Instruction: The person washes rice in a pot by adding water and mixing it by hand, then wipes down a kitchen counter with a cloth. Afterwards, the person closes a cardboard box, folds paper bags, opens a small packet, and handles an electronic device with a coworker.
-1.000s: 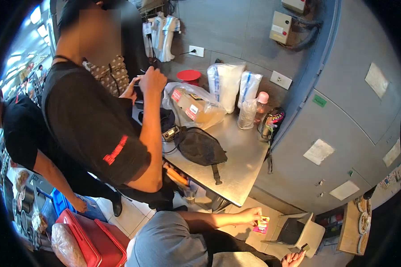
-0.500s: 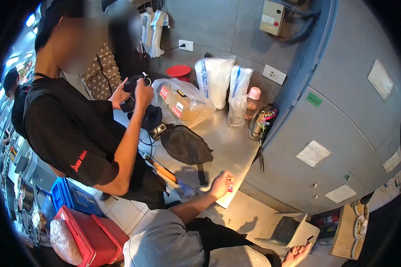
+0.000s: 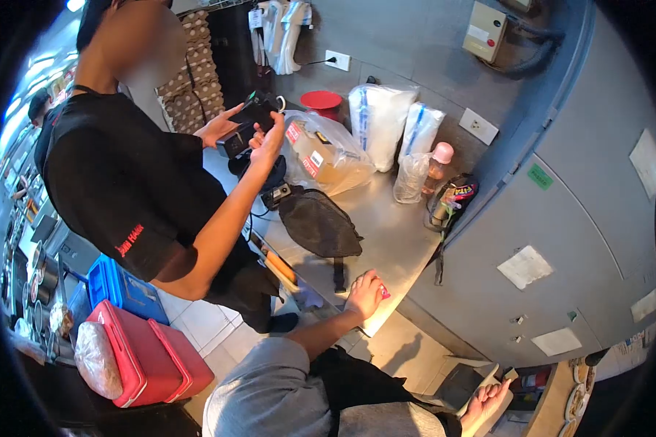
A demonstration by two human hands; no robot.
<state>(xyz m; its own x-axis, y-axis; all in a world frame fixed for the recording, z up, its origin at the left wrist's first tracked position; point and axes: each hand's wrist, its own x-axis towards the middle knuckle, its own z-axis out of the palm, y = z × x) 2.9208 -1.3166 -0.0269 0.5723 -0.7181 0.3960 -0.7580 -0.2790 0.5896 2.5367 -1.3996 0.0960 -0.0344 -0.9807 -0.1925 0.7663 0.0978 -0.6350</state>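
Above the front edge of the steel table (image 3: 393, 251), my left hand (image 3: 366, 295) is closed round a small pinkish-red thing (image 3: 385, 292), mostly hidden by the fingers. Low on the right, my right hand (image 3: 485, 405) has its fingers bent together at a small thing too unclear to name. A black mesh pouch (image 3: 319, 223) with a strap lies on the table beyond my left hand. Next to the pouch sits a small camera (image 3: 275, 195) on a dark band. A co-worker in a black shirt (image 3: 124, 167) holds a black device (image 3: 257, 113) in both hands.
A bagged cardboard box (image 3: 324, 156), a red round container (image 3: 321, 102), white plastic packs (image 3: 381, 124) and a pink-capped bottle (image 3: 437, 166) stand at the back. Grey cabinet doors (image 3: 561, 233) rise on the right. Red cooler boxes (image 3: 142, 357) and a blue bin (image 3: 127, 291) are on the left.
The view has shifted, so the table things appear lower and further right. My left hand has turned, covering more of the small thing. The co-worker's right hand has opened partly around the black device.
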